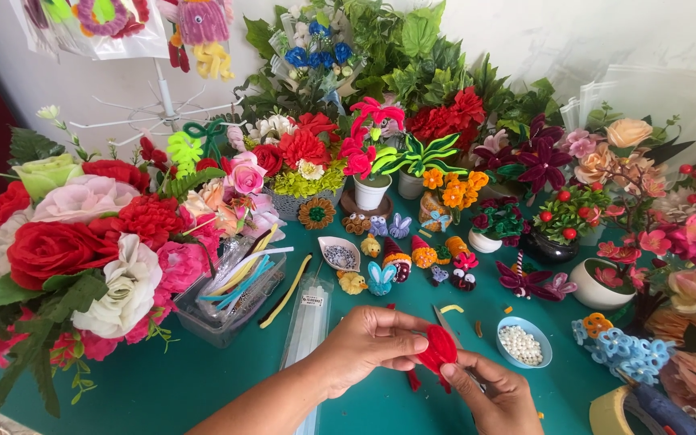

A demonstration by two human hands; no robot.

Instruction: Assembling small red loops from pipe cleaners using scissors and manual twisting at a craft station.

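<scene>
Bright, even daylight with soft shadows only under the hands, mild glare on the white wall top right, wide-angle bending at the edges, centre sharp, corners slightly soft, colours saturated, no motion blur.

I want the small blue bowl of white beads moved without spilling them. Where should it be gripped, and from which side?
Probably best to pinch the blue bowl at its bare rim, coming from above on the near right side. It sits upright and open, so it needs to stay level. The right hand is close by, and the red piece with both hands crowds its left.
</scene>
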